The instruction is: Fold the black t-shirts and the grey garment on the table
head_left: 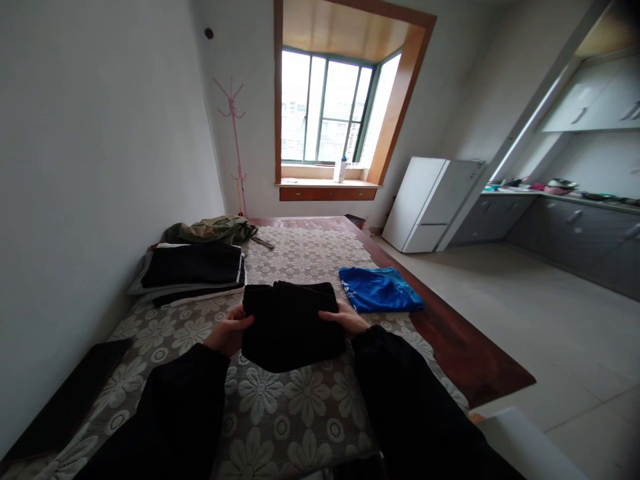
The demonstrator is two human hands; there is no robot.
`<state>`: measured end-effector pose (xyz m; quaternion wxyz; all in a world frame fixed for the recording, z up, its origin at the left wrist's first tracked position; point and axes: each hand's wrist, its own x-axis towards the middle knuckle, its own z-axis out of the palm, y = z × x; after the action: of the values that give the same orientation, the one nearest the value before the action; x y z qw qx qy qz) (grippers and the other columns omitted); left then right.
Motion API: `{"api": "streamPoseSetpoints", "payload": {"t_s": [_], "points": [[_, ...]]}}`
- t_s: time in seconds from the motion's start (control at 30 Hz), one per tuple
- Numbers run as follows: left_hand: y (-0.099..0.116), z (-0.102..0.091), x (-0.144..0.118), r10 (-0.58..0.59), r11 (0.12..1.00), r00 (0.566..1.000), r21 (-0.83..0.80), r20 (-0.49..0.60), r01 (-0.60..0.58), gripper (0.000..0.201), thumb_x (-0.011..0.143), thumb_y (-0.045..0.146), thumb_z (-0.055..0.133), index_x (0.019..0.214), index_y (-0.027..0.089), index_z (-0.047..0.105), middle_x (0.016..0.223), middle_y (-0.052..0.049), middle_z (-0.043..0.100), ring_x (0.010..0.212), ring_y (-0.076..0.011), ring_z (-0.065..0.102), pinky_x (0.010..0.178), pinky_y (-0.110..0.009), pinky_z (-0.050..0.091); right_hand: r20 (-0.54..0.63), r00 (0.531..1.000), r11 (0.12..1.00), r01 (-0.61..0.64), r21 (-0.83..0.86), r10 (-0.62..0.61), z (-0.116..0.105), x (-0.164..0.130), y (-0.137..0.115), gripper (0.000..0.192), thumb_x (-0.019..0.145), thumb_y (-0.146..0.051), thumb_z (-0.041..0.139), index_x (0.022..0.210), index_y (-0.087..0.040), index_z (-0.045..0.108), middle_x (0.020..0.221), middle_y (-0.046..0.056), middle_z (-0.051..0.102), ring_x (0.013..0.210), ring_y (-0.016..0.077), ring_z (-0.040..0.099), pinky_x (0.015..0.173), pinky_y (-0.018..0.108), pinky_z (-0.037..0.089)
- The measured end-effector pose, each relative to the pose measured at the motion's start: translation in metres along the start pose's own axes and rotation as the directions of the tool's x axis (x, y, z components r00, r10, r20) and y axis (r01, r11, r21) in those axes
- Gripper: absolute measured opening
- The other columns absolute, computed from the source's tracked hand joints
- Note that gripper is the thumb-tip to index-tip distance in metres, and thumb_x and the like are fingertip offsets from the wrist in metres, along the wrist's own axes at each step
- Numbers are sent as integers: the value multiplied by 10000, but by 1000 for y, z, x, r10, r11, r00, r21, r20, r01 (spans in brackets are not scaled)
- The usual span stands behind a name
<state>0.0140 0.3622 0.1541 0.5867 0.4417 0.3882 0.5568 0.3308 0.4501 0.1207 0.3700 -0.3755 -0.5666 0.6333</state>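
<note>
Between my two hands is a folded black garment [293, 330], held above the flower-patterned cloth; its exact kind is hidden by the folding. My left hand [229, 331] grips its left edge, thumb on top. At the right edge my right hand [347, 318] pinches it the same way, with the fingers mostly underneath. A folded blue garment [380, 290] with white print lies just beyond my right hand. To the far left sits a stack of folded dark and grey clothes [193, 267], with a crumpled olive-green garment [215, 230] behind it.
The patterned cloth [300, 393] covers a dark red wooden surface [465, 353] whose right edge drops to the tiled floor. A white wall [110, 133] borders the left. Farther off stand a pink coat rack [234, 140], a window and a white fridge [425, 200].
</note>
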Motion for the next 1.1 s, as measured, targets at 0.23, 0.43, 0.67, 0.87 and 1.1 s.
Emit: {"api": "streamPoseSetpoints", "payload": {"t_s": [0.23, 0.43, 0.67, 0.87, 1.1], "points": [[-2, 10, 14, 186, 982, 949, 80, -254, -171, 609, 680, 473, 874, 1195, 196, 702, 1158, -98, 781, 1115, -311, 708, 972, -428, 560, -379, 851, 929, 304, -212, -365, -3, 1, -11, 671, 649, -519, 878, 1219, -224, 685, 1151, 85, 758, 1104, 332, 681, 1024, 530, 525], [-12, 5, 19, 174, 973, 959, 191, -222, -132, 712, 658, 529, 882, 1241, 196, 648, 1166, -108, 774, 1095, -302, 717, 1007, -438, 542, -319, 893, 942, 258, -216, -318, -10, 6, -3, 609, 676, -558, 842, 1158, -214, 702, 1160, 89, 751, 1105, 328, 675, 1009, 516, 527], [-15, 5, 19, 187, 919, 969, 378, -160, -115, 687, 709, 572, 816, 1250, 197, 618, 1199, -111, 755, 1107, -318, 708, 938, -450, 581, -270, 910, 932, 242, -271, -315, -13, 11, 9, 627, 678, -583, 820, 1172, -218, 693, 1162, 72, 752, 1101, 306, 676, 1016, 506, 521], [-16, 3, 22, 270, 897, 954, 393, -132, -200, 630, 729, 528, 807, 1237, 193, 640, 1209, -106, 749, 1149, -318, 684, 1021, -459, 528, -334, 871, 926, 292, -238, -360, -18, 12, 9, 538, 651, -553, 847, 1059, -221, 735, 1073, 71, 768, 1039, 319, 688, 970, 504, 539], [-19, -2, 23, 187, 900, 974, 419, -128, -118, 593, 669, 561, 847, 1109, 192, 700, 1033, -88, 784, 1057, -347, 711, 918, -460, 569, -250, 926, 939, 216, -268, -284, -18, 13, 6, 494, 618, -543, 849, 980, -223, 746, 982, 39, 778, 975, 301, 700, 913, 482, 560]]}}
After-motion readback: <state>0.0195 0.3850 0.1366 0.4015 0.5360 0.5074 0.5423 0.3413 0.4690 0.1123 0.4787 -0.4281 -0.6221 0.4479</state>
